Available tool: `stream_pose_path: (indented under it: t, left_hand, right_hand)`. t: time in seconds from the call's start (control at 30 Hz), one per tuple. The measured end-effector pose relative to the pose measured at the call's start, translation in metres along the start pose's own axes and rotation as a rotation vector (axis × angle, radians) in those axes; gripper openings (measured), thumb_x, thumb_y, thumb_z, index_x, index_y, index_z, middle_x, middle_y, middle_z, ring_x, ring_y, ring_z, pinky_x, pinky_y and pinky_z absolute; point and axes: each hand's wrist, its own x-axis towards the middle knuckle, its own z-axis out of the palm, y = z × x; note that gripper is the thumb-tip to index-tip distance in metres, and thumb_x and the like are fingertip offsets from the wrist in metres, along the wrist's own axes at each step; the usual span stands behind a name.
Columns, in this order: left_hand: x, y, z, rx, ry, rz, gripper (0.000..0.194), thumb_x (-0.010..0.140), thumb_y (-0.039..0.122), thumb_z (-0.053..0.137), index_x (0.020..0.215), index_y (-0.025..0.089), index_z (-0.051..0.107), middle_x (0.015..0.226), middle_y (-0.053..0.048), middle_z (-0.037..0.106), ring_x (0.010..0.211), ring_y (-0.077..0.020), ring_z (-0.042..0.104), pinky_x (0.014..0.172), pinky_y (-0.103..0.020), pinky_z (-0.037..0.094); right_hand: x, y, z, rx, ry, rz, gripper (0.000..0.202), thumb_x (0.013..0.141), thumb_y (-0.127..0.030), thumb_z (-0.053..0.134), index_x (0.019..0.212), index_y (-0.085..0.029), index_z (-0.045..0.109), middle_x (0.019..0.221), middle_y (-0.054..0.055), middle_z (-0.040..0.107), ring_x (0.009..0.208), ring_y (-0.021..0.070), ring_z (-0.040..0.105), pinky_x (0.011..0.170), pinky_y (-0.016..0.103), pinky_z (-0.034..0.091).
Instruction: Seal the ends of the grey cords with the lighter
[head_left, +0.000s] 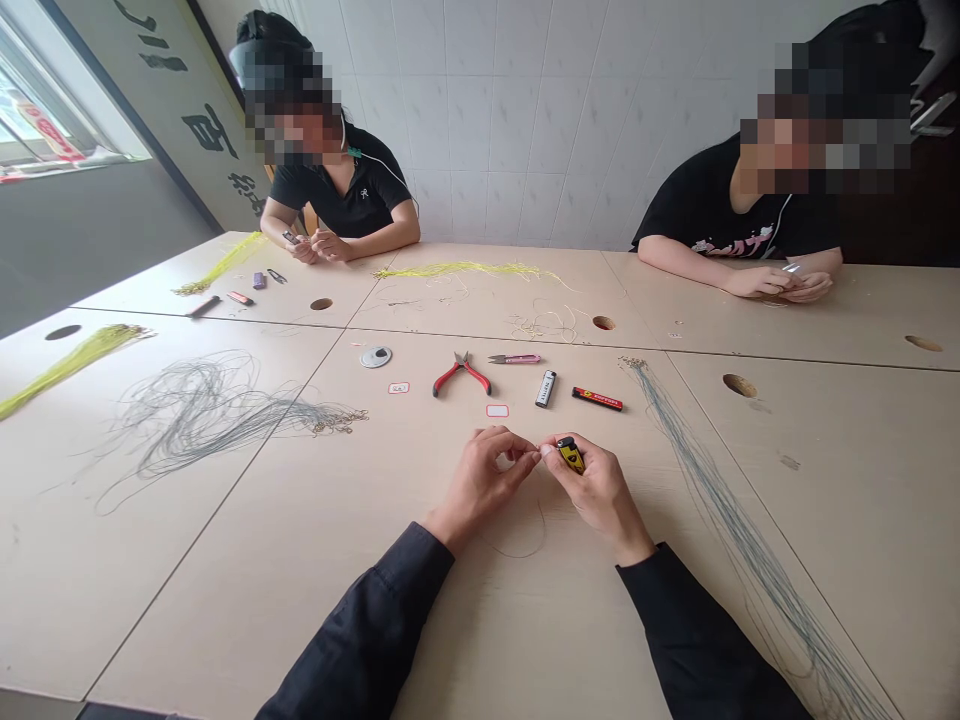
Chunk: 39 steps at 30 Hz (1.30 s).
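My left hand [489, 478] is closed in a pinch at the end of a thin cord [541, 525], whose loose part curls down onto the table between my wrists. Its fingertips meet those of my right hand [596, 490], which is wrapped round a yellow and black lighter [571, 455]. Whatever small piece sits at the pinched cord end is too tiny to make out. Beyond my hands lie red-handled pliers [463, 375], pink-handled thread snips [514, 359], a white lighter [546, 389] and a red and black lighter [597, 399].
Grey-blue cords with small metal ends lie in a tangled bundle [225, 420] at left and a straight bundle [720, 510] at right. Yellow cords [465, 269] lie farther back. A round metal lid [376, 357] rests near the pliers. Two people [337, 200] sit across the table [300, 600].
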Motion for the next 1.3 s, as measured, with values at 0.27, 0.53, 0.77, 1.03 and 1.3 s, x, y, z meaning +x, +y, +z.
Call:
stream_pose_path:
  t: [0.27,0.53,0.77,1.03,1.3]
  left_hand:
    - [0.0014,-0.0002,-0.0001,0.018,0.001,-0.010,0.015,0.088,0.029,0.063,0.076,0.020,0.067,0.072,0.000,0.068,0.070,-0.0140,0.059,0.080,-0.031,0.044]
    - [0.0017,0.0000,0.0005,0.019,-0.007,0.002,0.011,0.086,0.025,0.065,0.076,0.020,0.067,0.069,0.002,0.065,0.066,-0.0116,0.058,0.078,-0.029,0.043]
    - [0.0016,0.0017,-0.0005,0.003,-0.016,-0.005,0.011,0.086,0.024,0.063,0.078,0.019,0.068,0.069,0.002,0.065,0.065,-0.0109,0.058,0.075,-0.027,0.043]
    - [0.0010,0.0011,-0.0008,0.002,-0.025,0.011,0.010,0.086,0.023,0.063,0.080,0.019,0.069,0.070,0.002,0.064,0.067,-0.0106,0.058,0.074,-0.025,0.043]
    - [0.0003,0.0004,0.0001,-0.008,-0.026,0.021,0.010,0.087,0.023,0.062,0.080,0.019,0.068,0.070,0.002,0.064,0.067,-0.0106,0.057,0.074,-0.025,0.042]
  right_hand:
    - [0.0005,-0.0014,-0.0007,0.018,-0.011,0.001,0.029,0.085,-0.046,0.060,0.085,-0.018,0.065,0.074,0.000,0.062,0.065,0.0145,0.052,0.060,0.024,0.042]
    - [-0.0005,0.0018,0.0013,-0.007,-0.022,0.029,0.027,0.086,-0.044,0.059,0.081,-0.018,0.062,0.067,-0.002,0.053,0.060,0.0126,0.045,0.055,0.023,0.038]
    - [0.0009,0.0021,0.0016,0.020,-0.019,0.052,0.027,0.085,-0.045,0.059,0.081,-0.018,0.061,0.069,-0.002,0.052,0.063,0.0131,0.046,0.057,0.023,0.039]
    - [0.0020,0.0057,0.0008,0.015,-0.052,0.069,0.029,0.085,-0.046,0.059,0.077,-0.018,0.059,0.064,-0.003,0.047,0.059,0.0118,0.040,0.053,0.023,0.035]
    - [0.0039,0.0061,0.0014,0.043,-0.036,0.062,0.027,0.085,-0.045,0.059,0.082,-0.018,0.060,0.070,-0.002,0.053,0.065,0.0135,0.047,0.060,0.023,0.039]
